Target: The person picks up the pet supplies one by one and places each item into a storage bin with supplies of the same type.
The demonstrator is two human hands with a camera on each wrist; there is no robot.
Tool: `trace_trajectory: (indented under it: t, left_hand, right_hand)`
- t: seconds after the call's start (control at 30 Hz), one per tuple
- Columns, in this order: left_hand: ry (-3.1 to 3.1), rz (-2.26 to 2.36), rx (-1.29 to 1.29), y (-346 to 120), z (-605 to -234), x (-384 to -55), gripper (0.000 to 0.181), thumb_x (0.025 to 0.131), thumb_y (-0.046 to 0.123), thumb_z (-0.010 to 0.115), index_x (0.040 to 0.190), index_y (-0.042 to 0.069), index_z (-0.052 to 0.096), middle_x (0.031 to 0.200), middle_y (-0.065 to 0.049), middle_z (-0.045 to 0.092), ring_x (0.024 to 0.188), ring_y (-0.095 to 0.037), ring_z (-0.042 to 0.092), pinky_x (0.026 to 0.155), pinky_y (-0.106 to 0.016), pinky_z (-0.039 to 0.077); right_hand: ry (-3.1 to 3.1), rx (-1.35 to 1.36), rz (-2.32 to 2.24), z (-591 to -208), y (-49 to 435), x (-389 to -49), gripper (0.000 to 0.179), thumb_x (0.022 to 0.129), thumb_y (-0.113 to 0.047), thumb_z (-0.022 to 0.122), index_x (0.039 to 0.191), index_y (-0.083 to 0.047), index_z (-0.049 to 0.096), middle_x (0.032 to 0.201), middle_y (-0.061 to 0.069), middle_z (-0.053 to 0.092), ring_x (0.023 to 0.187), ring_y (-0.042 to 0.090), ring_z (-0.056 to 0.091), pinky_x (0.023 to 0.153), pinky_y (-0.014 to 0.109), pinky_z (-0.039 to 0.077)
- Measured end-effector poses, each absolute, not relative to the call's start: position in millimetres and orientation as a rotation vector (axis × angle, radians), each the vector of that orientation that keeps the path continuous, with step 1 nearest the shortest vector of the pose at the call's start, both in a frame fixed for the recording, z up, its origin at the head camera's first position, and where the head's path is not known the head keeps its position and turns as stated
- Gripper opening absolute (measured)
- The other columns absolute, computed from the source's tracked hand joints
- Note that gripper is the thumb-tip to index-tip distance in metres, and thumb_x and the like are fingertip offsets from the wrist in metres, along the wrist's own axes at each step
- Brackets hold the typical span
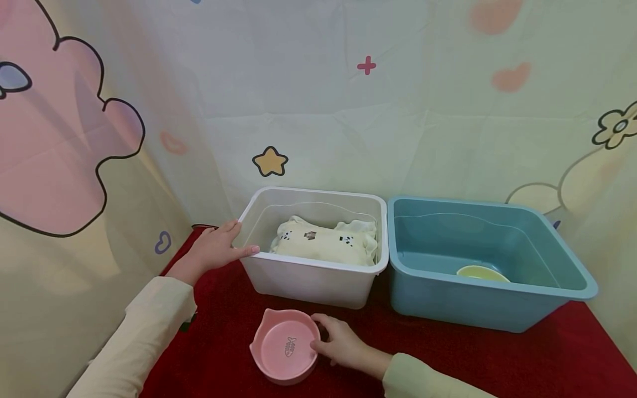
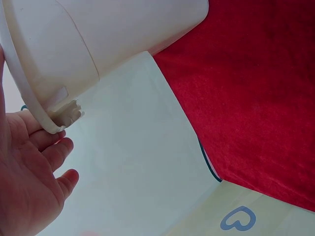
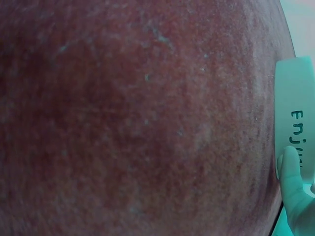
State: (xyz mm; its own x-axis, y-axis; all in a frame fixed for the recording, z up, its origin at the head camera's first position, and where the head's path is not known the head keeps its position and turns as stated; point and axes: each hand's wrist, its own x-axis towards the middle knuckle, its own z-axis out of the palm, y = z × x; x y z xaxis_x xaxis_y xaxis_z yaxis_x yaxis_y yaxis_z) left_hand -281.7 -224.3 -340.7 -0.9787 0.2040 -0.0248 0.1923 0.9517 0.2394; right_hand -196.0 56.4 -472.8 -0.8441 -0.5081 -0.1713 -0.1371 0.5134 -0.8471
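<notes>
My left hand grips the front left corner of the white plastic bin, its thumb along the front rim; the left wrist view shows its fingers at the rim. Inside that bin lies a cream pillow with frilled ends and small animal prints. My right hand holds the right side of a pink cat-eared bowl with a fishbone print, near the table's front. In the right wrist view, one digit presses the bowl's outer wall, which carries dark lettering.
A blue bin stands right beside the white one, with a yellow-green dish partly hidden behind its front wall. Red cloth covers the table. A printed curtain hangs close behind the bins and at the left.
</notes>
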Motion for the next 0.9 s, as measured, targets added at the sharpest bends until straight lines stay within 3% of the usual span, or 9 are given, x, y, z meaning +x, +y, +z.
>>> trace_trajectory:
  t: [0.47,0.7,0.9]
  left_hand:
    - [3.052,0.355,0.301,-224,-341,-281,0.095,0.074,0.069,0.045,0.140,0.005,0.023,0.144,-0.019,0.022,0.126,-0.041,0.026,0.097,-0.062,0.024]
    - [3.068,0.349,0.325,-223,-340,-280,0.093,0.075,0.068,0.045,0.139,0.004,0.025,0.143,-0.019,0.025,0.126,-0.039,0.029,0.098,-0.060,0.024]
    - [3.079,0.332,0.343,-224,-341,-281,0.092,0.076,0.068,0.044,0.139,0.003,0.025,0.143,-0.019,0.025,0.127,-0.038,0.029,0.100,-0.059,0.023]
  right_hand:
    - [2.404,-0.547,-1.296,-473,49,-191,0.054,0.082,-0.012,0.059,0.131,-0.003,0.037,0.101,0.015,0.056,0.041,0.015,0.051,0.037,0.026,0.045]
    - [2.421,-0.538,-1.316,-474,45,-190,0.056,0.081,-0.008,0.057,0.132,-0.002,0.035,0.066,0.004,0.053,0.039,0.012,0.050,0.035,0.026,0.044]
    - [2.449,-0.540,-1.290,-474,42,-191,0.056,0.080,-0.003,0.054,0.132,-0.001,0.034,0.060,0.002,0.053,0.039,0.012,0.050,0.035,0.025,0.044]
